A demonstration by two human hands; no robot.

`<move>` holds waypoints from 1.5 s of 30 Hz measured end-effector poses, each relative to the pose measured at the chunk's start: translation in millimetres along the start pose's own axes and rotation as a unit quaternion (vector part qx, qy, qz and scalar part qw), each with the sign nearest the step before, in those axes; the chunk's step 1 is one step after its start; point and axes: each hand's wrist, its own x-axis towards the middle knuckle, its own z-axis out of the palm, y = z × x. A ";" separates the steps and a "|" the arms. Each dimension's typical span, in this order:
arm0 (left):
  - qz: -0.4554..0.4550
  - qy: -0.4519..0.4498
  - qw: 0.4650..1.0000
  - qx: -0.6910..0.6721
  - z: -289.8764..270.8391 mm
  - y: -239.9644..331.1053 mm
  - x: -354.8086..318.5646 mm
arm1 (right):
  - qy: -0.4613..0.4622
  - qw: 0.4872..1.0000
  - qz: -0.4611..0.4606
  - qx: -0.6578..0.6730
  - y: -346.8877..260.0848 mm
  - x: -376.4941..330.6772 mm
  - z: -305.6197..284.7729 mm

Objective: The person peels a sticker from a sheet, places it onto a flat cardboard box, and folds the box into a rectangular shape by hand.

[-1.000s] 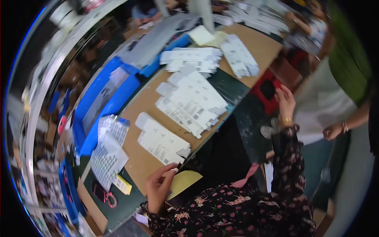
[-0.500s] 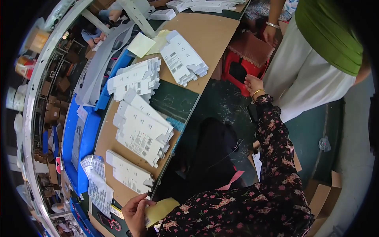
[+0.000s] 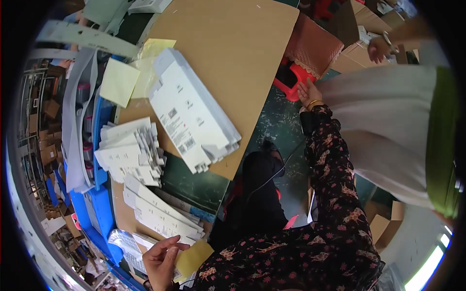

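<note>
My left hand [image 3: 165, 262] is at the lower edge, thumb and forefinger close together, holding a yellow sheet [image 3: 195, 256] that comes out beside the palm. Just beyond it, a fanned row of flat white cartons [image 3: 160, 213] lies on the table. My right hand [image 3: 309, 92], with a gold bangle at its wrist, reaches out over the floor near a red stool [image 3: 297, 80]. Its fingers are loosely stretched, and I see nothing in them. Farther up the table are a thick stack of flat printed white cartons [image 3: 189, 111] and an untidy pile of more cartons [image 3: 133, 150].
Yellow sheets [image 3: 120, 81] lie by the big stack on brown cardboard [image 3: 228, 53]. Blue bins [image 3: 94, 218] line the table's left side. A person in pale trousers [image 3: 378, 116] stands close at the right. Open cardboard boxes [image 3: 388, 223] stand on the floor.
My view has swung toward the table's far part, so the big carton stack looks larger and nearer. My right hand's fingers have spread a little. The standing person's hand is farther from the stool.
</note>
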 end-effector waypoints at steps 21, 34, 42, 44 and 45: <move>-0.102 0.008 0.994 0.034 80.6 143.5 19.0 | 0.091 0.993 -0.039 -0.071 -66.0 -11.3 -78.6; -0.090 -0.046 0.995 -0.017 70.6 155.5 28.2 | 0.115 0.809 0.064 -0.573 5.4 -88.0 -290.0; -0.012 -0.057 0.996 -0.067 27.0 165.7 32.7 | 0.208 0.570 0.033 -0.794 -74.6 -120.8 -195.0; 0.022 -0.070 0.995 -0.070 19.3 172.9 35.5 | 0.232 0.663 -0.106 -0.704 -92.4 -151.4 -117.4; 0.038 -0.072 0.994 -0.073 13.6 176.7 32.9 | 0.237 0.729 -0.232 -0.600 -99.9 -167.8 -77.7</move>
